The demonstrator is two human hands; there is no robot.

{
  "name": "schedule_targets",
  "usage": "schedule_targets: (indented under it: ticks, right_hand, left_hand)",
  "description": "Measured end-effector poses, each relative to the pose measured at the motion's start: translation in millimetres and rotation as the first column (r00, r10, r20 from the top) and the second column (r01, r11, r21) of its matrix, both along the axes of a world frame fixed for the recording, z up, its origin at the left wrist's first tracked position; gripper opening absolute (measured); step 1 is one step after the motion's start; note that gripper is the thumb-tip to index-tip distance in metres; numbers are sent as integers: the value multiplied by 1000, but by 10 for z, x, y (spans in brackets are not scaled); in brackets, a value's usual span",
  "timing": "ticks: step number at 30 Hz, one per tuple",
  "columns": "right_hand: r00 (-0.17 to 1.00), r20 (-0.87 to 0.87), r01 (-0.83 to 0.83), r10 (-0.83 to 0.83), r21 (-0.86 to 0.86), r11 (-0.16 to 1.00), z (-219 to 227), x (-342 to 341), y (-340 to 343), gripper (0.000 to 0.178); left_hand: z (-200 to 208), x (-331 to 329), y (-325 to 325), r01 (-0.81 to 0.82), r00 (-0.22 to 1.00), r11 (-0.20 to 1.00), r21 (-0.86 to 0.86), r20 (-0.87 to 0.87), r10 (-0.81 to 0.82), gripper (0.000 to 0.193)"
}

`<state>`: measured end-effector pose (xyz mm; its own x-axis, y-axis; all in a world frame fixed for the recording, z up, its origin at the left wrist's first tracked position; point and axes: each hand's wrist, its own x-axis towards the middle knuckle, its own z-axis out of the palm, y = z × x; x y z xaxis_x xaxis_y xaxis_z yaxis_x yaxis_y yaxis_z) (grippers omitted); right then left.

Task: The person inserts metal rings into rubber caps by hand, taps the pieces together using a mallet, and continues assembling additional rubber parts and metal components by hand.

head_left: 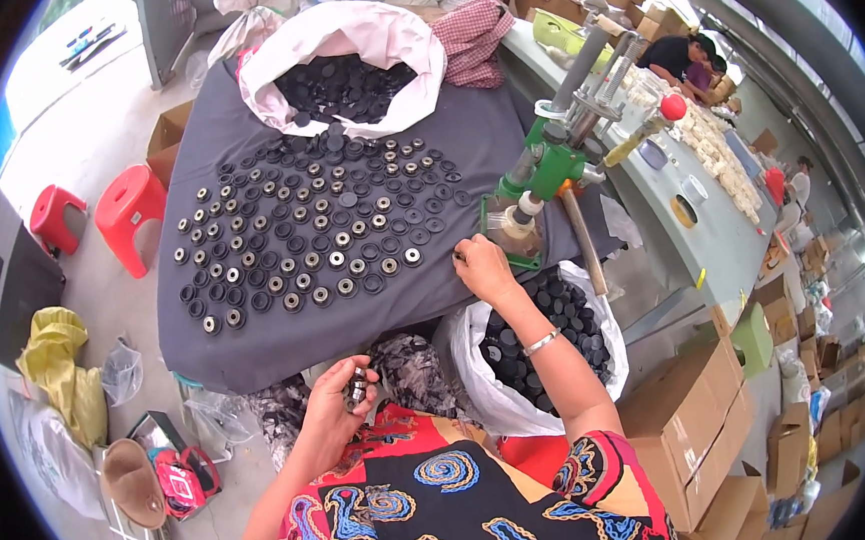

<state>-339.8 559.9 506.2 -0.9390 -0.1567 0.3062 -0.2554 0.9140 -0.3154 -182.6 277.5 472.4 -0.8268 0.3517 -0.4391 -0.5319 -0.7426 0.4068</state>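
My left hand (335,401), low in front of my body, is closed around several small shiny metal bearings (355,389). My right hand (485,269) is at the table's right edge, beside the base of a green hand press (558,168). Its fingertips are pinched together over a small dark thing, too hidden to name. Across the dark cloth stand many black plastic rings (286,195), a number of them with a metal bearing in the middle. An open white sack (466,358) full of black round caps (537,376) hangs below my right forearm.
A pinkish-white sack (422,64) of black round parts sits at the table's far end. The press's long handle (583,238) juts toward me. Red stools (131,217) stand at left, cardboard boxes (683,418) at right. Other people work at a far grey bench (720,252).
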Motion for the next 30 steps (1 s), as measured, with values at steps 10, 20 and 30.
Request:
schedule_targets:
  ticks: [10,20,30]
  right_hand:
    - [983,-66,-173,169,-51,984,117,-426,-421,15]
    - [982,18,-187,187,182,965,23,-692,-354,17]
    - [987,102,-143,124,211,967,145,-640,-523,13]
  left_hand:
    - [129,47,-16,-22,1000,999,-29,6,22,24]
    - [109,-16,12,66,995,995,-73,-73,-72,24]
    - [-26,-56,43,9,999,995,-98,-34,-13,21]
